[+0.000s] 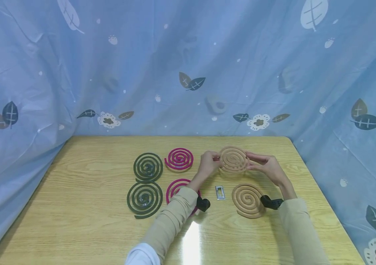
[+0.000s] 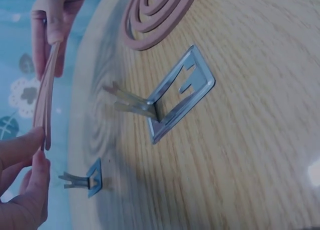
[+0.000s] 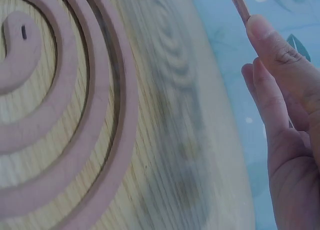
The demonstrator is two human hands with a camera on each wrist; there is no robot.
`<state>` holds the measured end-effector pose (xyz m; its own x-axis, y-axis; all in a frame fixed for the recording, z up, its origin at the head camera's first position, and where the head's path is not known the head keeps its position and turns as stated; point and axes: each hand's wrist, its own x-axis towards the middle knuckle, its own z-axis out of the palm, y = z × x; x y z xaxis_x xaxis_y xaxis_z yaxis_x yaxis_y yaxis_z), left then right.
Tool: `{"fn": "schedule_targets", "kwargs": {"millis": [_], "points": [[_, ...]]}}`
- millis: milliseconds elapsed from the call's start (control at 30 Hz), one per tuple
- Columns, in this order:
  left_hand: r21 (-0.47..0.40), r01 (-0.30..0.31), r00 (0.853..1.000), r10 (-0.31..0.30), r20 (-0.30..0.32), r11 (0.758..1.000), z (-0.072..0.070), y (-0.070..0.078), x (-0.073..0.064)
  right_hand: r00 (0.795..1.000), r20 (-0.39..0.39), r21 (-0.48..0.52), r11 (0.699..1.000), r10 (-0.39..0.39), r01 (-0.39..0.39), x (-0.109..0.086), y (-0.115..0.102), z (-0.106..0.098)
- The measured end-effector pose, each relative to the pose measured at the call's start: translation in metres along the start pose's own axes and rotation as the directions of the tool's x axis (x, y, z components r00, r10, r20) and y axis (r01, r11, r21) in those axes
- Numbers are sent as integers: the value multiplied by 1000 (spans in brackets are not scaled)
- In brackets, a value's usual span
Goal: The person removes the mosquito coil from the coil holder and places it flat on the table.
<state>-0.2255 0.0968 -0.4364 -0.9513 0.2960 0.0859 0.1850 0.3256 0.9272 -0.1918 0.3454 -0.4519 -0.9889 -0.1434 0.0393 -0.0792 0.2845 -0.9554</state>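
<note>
A tan mosquito coil is held up above the far right part of the table, between both hands. My left hand pinches its left edge between thumb and fingers. At its right edge, the right hand pinches it the same way. In the left wrist view the held coil appears edge-on, slightly bowed. A metal coil stand with an upright forked prong lies below the hands, and a second stand is farther off. Another tan coil lies nearer, with a slot at its centre in the right wrist view.
To the left are two dark green coils, one behind the other, touching. Beside them are two pink coils; the left forearm partly covers the nearer one. A blue curtain surrounds the wooden table.
</note>
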Motion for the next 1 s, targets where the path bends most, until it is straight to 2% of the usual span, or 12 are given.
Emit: {"fn": "schedule_targets", "kwargs": {"millis": [233, 500, 1000], "points": [[-2, -3, 1000, 3, 7, 1000, 7, -2, -1, 1000, -18, -27, 999, 23, -24, -4, 4, -6], [-77, 24, 1000, -22, 21, 997, 15, -5, 0, 998, -44, -17, 998, 55, -56, -12, 5, -9], [-56, -8, 1000, 8, -7, 998, 28, -5, -4, 995, -15, 30, 995, 98, -98, -16, 7, -14]]}}
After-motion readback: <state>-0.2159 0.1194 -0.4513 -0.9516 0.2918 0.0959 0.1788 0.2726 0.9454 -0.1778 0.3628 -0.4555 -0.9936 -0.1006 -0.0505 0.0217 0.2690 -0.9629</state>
